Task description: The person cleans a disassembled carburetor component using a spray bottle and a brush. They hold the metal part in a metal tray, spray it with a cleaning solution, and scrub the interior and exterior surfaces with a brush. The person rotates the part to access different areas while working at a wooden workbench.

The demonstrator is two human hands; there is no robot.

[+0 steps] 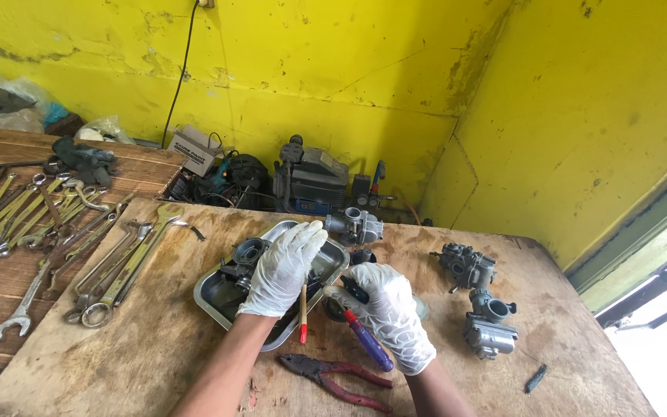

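- Head view: left hand [283,266] in a white glove reaches over the steel tray [218,297] on the desk [156,347]; fingers extended, a red-tipped brush [303,313] hanging beneath.
- Right hand [391,313]: fingers closed on a purple-handled screwdriver [366,340], long axis running toward the person, tip at a dark part just right of the tray.
- Red pliers [337,378] lie nearer the person.

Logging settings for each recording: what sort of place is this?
Most likely a small engine repair workshop: rows of wrenches laid out on the left, carburetors on a worn wooden bench, and gloved hands working over a metal tray of parts.
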